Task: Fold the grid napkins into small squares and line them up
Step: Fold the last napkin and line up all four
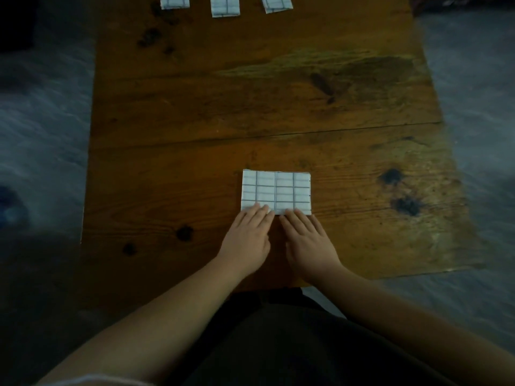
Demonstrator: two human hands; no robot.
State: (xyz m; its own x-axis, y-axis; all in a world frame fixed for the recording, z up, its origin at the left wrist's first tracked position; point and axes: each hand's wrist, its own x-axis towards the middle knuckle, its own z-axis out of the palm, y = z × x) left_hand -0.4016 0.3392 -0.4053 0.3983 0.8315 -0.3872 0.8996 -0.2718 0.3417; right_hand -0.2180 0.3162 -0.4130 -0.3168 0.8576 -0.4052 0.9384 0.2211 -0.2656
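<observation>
A white grid napkin (pixel 276 190), folded into a rectangle, lies flat on the wooden table (pixel 195 151) near its front edge. My left hand (pixel 246 240) and my right hand (pixel 308 240) rest side by side, palms down. Their fingertips press on the napkin's near edge, fingers flat and slightly apart. Neither hand grips anything. Three small folded grid napkins stand in a row at the table's far edge: one on the left (pixel 175 1), one in the middle (pixel 225 6), one on the right (pixel 276 3). Their tops are cut off by the frame.
The table has dark knots and stains and a seam across its middle. Grey floor lies to both sides. My dark-clothed lap shows below the table's front edge.
</observation>
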